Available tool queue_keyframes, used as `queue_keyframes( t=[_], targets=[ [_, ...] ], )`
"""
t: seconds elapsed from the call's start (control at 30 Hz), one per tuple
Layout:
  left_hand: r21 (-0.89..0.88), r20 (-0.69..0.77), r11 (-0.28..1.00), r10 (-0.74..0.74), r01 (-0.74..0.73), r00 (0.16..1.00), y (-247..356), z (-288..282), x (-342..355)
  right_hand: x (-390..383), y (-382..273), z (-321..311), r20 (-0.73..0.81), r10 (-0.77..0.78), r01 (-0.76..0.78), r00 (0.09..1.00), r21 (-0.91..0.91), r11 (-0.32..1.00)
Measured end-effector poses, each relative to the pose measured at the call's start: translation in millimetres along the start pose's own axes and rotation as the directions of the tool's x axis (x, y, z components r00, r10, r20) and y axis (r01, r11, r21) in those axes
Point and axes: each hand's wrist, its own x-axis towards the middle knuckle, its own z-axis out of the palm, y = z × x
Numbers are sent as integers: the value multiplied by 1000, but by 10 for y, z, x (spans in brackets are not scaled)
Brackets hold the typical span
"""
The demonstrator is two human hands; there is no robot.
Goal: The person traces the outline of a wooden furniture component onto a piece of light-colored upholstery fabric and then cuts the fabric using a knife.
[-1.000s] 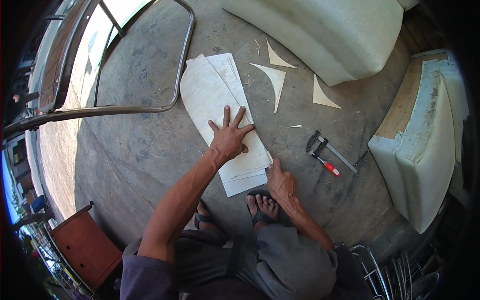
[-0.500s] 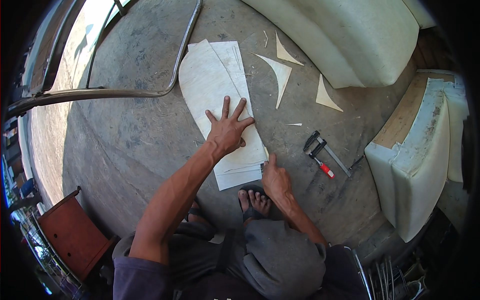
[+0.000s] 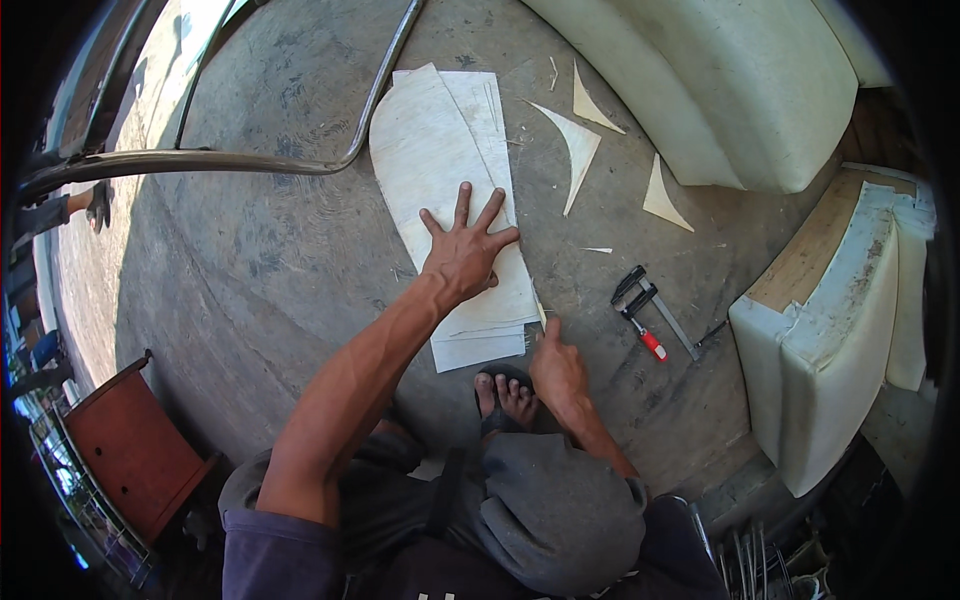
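Shaded concrete floor (image 3: 270,250) spreads beneath a person (image 3: 560,510) bent over a stack of pale sheets (image 3: 425,140), laid lengthwise from near to far just beyond a sandaled foot (image 3: 505,395), a spot that seemingly puts them within easy reach of both arms. The top sheet, rounded at its far left corner, lies askew over paler layers showing at the far right and near end. The left hand (image 3: 465,250) presses flat on the stack, fingers fanned well apart, apparently to spread its weight and keep the loose layers from sliding. At the near right edge, the right hand (image 3: 558,370) sits low, fingers drawn in and index finger pointing far along the border, beside a thin pale strip (image 3: 542,313); whether it is clamped on anything (the knuckles hide the palm) cannot be told. Three curved-sided scraps (image 3: 574,152) lie to the far right, apart from the stack, perhaps placed there to leave its edge free. To the right, a red-handled clamp (image 3: 674,322) rests on the floor, touched by neither hand. Pale upholstered pieces (image 3: 710,100) stand farther right, a bent metal tube frame (image 3: 230,160) reaches in from the left, and another person's hand (image 3: 98,207) shows at far left, in sunlight.
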Motion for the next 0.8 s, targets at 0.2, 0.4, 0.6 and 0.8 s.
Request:
queue_keyframes(
  t=[0.2, 0.4, 0.6, 0.8],
  targets=[
    [-14, 1, 1000, 0, 0, 1000, 7, -13, -1, -4, -16, -58, 2, 3, -3, 1000, -24, 1000],
    [-8, 13, 1000, -3, 3, 1000, 3, -26, -14, 2, 27, 5, -37, -16, 14, 999, -34, 999],
    [-17, 14, 1000, -6, 6, 1000, -38, 27, -31, -37, -27, 11, -22, 6, -7, 1000, -61, 998],
    [4, 5, 1000, -15, 15, 1000, -21, 19, -27, -35, -14, 17, -15, 18, -20, 1000, -85, 996]
  ],
)
